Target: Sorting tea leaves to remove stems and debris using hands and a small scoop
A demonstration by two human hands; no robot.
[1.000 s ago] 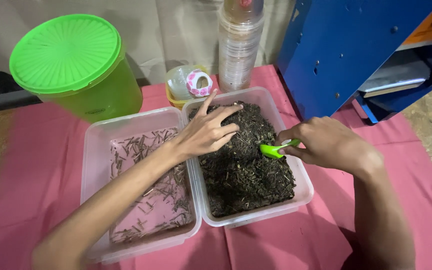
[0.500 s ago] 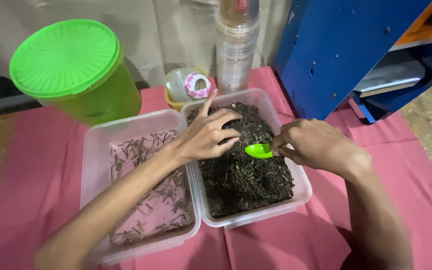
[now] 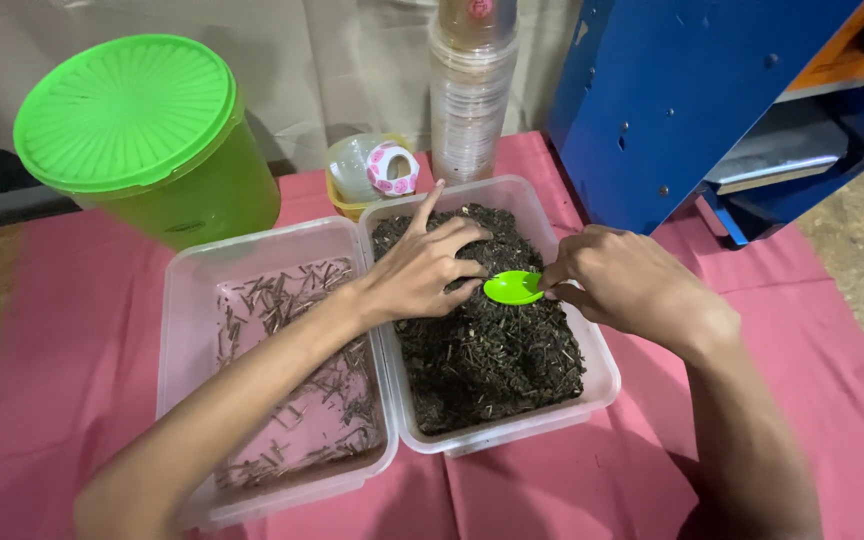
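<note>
My right hand (image 3: 624, 282) grips the handle of a small green plastic spoon (image 3: 513, 287), its bowl level just above a heap of dark dried plant bits (image 3: 487, 345) that fills the right clear plastic tub (image 3: 600, 385). My left hand (image 3: 422, 265) rests on the far part of that heap, fingers curled and apart, index finger pointing up, right next to the spoon's bowl. The left clear tub (image 3: 187, 280) holds several thin brown stems scattered over its bottom.
A green bucket with a green lid (image 3: 142, 130) stands at the back left. Behind the tubs sit a small yellow cup with a pink-patterned tape roll (image 3: 394, 168) and a tall stack of clear cups (image 3: 470, 90). A blue metal frame (image 3: 682, 100) rises at the right. Pink cloth (image 3: 72, 330) covers the table.
My right hand has moved the green spoon left and away from me, from the tub's right side to beside my left hand. My left hand's fingers curled in slightly.
</note>
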